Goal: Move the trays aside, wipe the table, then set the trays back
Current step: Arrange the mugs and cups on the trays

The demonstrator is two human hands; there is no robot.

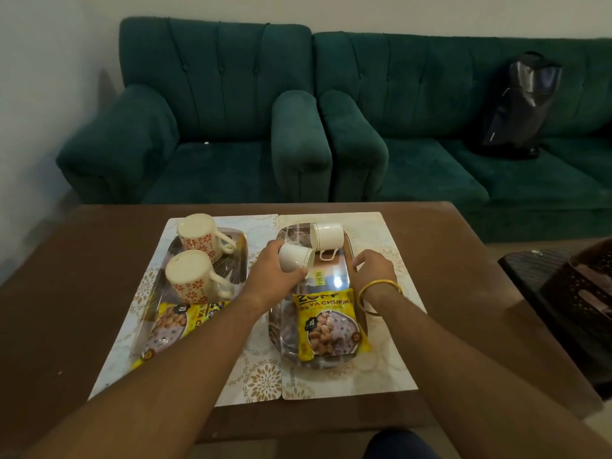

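Our left hand wraps fingers round a tilted cup, right hand fingers hook the tray rim; uneven lifting risks toppling cups.

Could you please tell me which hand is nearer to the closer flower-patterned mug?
Left. The left hand, holding a white cup, is just right of the mug; the right hand grips the right-side rim of the right tray, farther away.
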